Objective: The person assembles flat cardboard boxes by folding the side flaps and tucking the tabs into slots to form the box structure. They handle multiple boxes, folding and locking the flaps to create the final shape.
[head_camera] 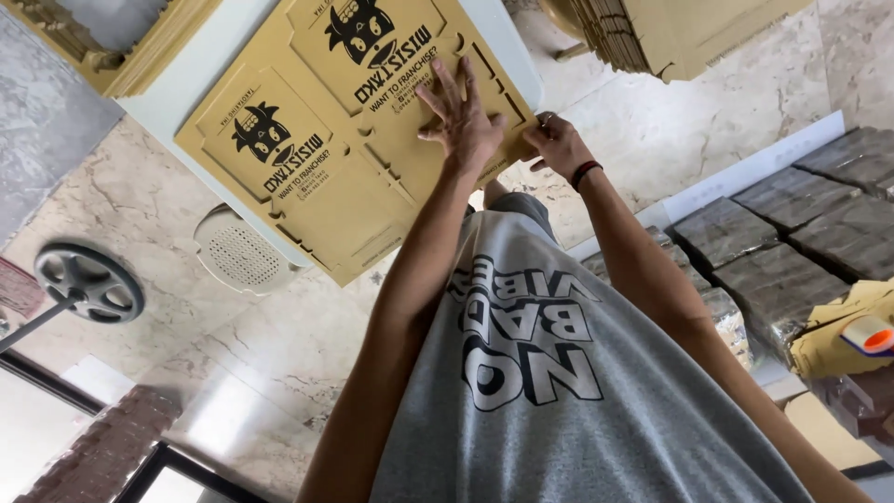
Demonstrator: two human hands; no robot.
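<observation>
A flat yellow-brown die-cut cardboard box blank point(307, 177) with black printed cartoon logos lies on a white table point(191, 70). My left hand point(463, 119) presses flat on the sheet's right part with fingers spread. My right hand point(557, 144), wearing a dark wristband, pinches the sheet's right edge next to the left hand. My grey printed shirt fills the lower middle of the view.
More stacked cardboard blanks stand at the top right point(670, 37) and top left point(112, 42). A round white perforated stool point(240, 253) and a black wheel-shaped object point(88, 281) sit on the marble floor. Dark wrapped bundles point(792, 242) and an orange-tipped tape roll point(868, 335) lie at right.
</observation>
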